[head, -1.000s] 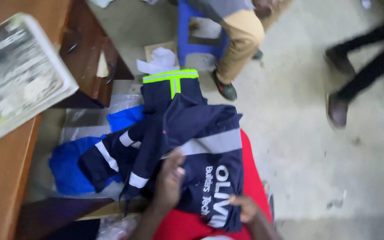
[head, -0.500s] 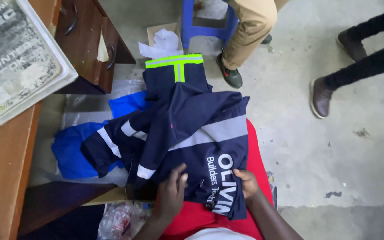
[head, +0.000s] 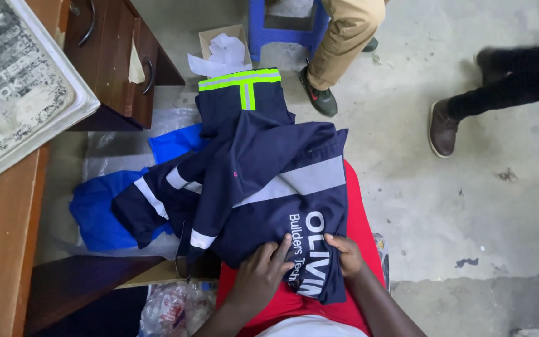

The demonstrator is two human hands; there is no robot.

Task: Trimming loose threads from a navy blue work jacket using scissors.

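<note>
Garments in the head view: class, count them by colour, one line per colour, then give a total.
Navy work jacket with grey stripes, under both hands: 1
Navy garment with yellow-green stripes: 1
Bright blue garments: 1 heap, pieces cannot be told apart
Total: 3

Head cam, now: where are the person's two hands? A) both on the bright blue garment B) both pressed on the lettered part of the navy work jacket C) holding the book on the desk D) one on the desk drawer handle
B: the left hand and right hand both rest flat on the navy work jacket with grey reflective stripes, either side of its white lettering.
</note>
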